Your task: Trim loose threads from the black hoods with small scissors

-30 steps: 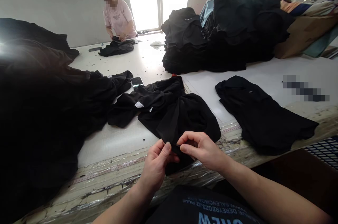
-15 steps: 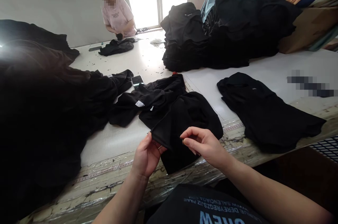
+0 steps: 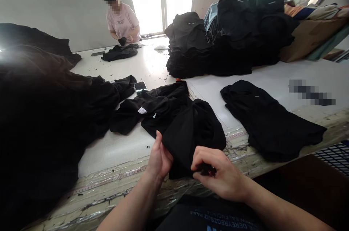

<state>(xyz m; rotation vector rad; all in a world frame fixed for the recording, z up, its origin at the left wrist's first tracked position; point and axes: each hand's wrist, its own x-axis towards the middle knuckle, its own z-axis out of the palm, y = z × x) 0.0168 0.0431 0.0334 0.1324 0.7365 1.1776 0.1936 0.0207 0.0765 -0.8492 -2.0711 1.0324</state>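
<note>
My left hand (image 3: 160,160) is closed on the edge of a black garment (image 3: 181,136), thumb on top and fingers under the cloth. The garment lies bunched on the table in front of me and its near part is lifted. Beside that lifted part, my right hand (image 3: 218,171) is curled round a small dark tool with a red part (image 3: 210,171), mostly hidden in the palm. The right fingertips are at the cloth; whether they pinch it I cannot tell. Another crumpled black garment (image 3: 160,100) with a white label (image 3: 142,110) lies just behind.
A large heap of black cloth (image 3: 49,122) fills the left. Tall stacks of black garments (image 3: 188,49) stand at the back, near a cardboard box (image 3: 308,38). One flat black garment (image 3: 269,118) lies to the right. A phone (image 3: 140,86) rests mid-table. Across the table a person (image 3: 122,24) handles dark cloth.
My right hand has moved down and closer to the cloth, with its fingers curled in more. My left hand has shifted slightly right along with the garment's edge. The view has tilted a little.
</note>
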